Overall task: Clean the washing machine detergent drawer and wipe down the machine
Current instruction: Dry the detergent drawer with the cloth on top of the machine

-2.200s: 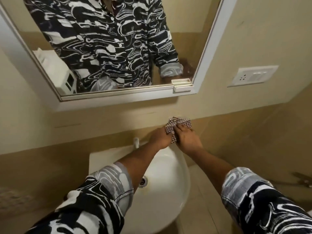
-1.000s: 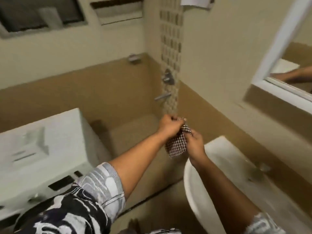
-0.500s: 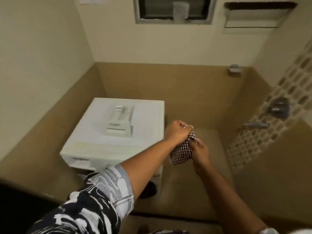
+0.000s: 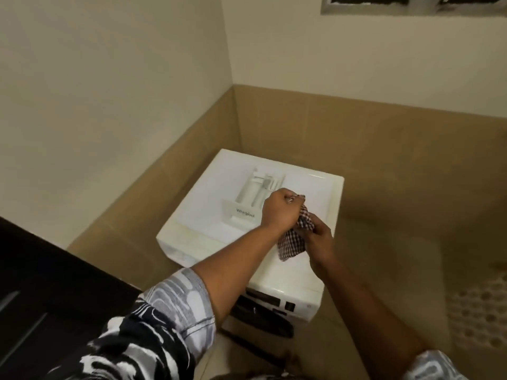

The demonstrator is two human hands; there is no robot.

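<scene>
Left hand: your left hand (image 4: pixel 279 212) gripped the upper end of the brown-and-white checked cloth (image 4: pixel 293 244).
Right hand: your right hand (image 4: pixel 319 239) pinched its lower part, fingers curled.
Drawer: the white plastic detergent drawer (image 4: pixel 253 197) lay on top of the white washing machine (image 4: pixel 208 223), just beyond your hands.
Risk: a careless wipe could likely have knocked the loose drawer off the top.

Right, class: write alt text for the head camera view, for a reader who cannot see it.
A person holds a checked cloth over a white washing machine: the left hand grips its upper end, the right hand its lower part. The detergent drawer lies on the machine's top.
</scene>
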